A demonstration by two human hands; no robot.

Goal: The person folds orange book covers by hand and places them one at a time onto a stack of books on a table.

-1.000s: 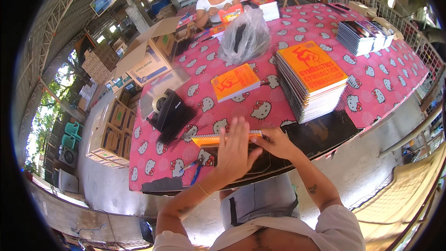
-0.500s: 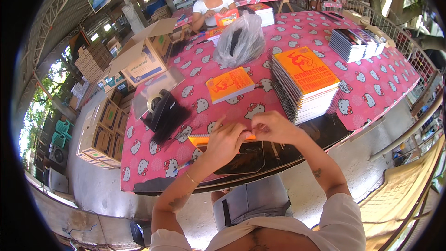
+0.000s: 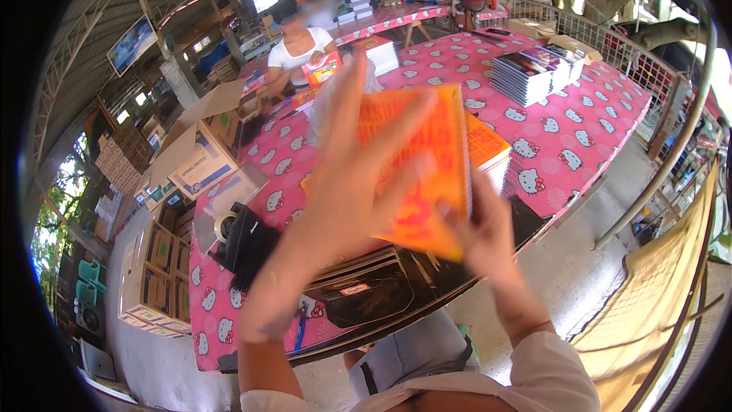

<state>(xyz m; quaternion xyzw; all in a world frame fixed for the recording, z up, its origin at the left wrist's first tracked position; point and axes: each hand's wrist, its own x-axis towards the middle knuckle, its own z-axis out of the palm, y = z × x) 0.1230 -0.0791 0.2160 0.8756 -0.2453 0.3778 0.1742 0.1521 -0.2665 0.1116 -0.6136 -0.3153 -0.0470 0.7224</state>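
An orange spiral-bound notebook (image 3: 451, 141) is raised upright and tilted above the table's near edge, its printing upside down. My right hand (image 3: 488, 233) grips it by the lower right, along the spiral side. My left hand (image 3: 335, 183), blurred, is open with its fingers spread in front of the cover; whether it touches the cover I cannot tell. Behind the notebook, a stack of spiral notebooks (image 3: 489, 146) is partly hidden. My left hand mostly covers a clear plastic bag (image 3: 326, 114).
A black tape dispenser (image 3: 248, 233) and a blue pen (image 3: 300, 329) lie left on the pink patterned table (image 3: 579, 118). Stacked dark-covered books (image 3: 526, 76) stand at far right. An open carton (image 3: 202, 160) is on the left. Across the table, a person (image 3: 301, 57) holds a booklet.
The orange notebook has come up from the near edge of the table, now in my right hand. My left hand has lifted away with fingers spread. The view has shifted to the right.
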